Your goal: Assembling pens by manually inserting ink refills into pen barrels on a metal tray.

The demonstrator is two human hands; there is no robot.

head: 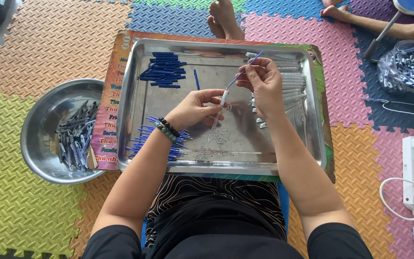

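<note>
Blue refill (245,68) pinched right hand (264,84), barrel (220,108) left hand (195,109)

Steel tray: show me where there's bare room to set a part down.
Bare metal on the steel tray lies between the blue cap pile and the clear barrels, and along the left wall. Crowded: blue refills and small springs near the front.

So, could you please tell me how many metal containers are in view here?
2: a rectangular steel tray in front of the person, under both hands, and a round steel bowl to its left, holding pen parts. None appears hidden.
</note>
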